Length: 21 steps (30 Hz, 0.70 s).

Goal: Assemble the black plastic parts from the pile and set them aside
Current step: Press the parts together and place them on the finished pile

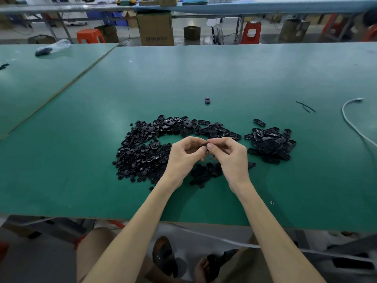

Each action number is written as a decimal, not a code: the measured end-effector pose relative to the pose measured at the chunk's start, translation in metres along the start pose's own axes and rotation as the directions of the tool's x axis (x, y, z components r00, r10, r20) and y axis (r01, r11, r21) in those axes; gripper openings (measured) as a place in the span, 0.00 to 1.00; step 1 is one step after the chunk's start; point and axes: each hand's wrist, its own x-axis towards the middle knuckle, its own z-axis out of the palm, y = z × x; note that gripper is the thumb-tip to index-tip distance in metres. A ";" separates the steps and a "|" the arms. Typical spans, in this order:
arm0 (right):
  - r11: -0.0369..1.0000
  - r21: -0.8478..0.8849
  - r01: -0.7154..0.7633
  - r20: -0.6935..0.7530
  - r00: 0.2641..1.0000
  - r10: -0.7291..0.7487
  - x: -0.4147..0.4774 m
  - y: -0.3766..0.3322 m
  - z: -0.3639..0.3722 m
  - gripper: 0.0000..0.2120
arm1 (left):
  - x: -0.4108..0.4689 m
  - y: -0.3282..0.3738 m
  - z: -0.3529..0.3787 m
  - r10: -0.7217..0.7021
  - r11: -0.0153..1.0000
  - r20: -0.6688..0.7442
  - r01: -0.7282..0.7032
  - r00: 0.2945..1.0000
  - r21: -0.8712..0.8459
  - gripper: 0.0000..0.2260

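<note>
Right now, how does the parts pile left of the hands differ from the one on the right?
The left pile is mostly small round pieces with a few ovals; the right pile looks all elongated ovals. The left pile spreads wider; the right pile is smaller and tighter. The left hand hides part of the left pile; the right pile lies clear of the right hand. Both are black plastic on the green table.

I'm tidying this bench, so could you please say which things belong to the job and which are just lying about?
Job: left hand, right hand, black part pinched between them, parts pile, smaller heap.
Lying about: white cable, cardboard box, black strips.
</note>
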 end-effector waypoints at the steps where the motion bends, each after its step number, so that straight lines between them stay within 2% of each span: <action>1: 1.000 -0.006 0.003 0.005 1.000 -0.003 0.000 0.000 0.000 0.08 | 0.000 0.000 0.000 -0.004 1.000 -0.011 0.004 1.000 0.014 0.05; 14: 0.998 -0.058 -0.026 0.021 0.999 0.027 -0.001 -0.001 0.002 0.09 | 0.000 0.002 0.005 -0.007 0.987 -0.085 0.021 0.996 0.161 0.07; 21: 0.999 0.017 -0.044 -0.024 0.999 0.044 -0.001 -0.001 0.001 0.06 | -0.001 0.003 -0.002 -0.006 1.000 -0.019 0.006 1.000 -0.001 0.06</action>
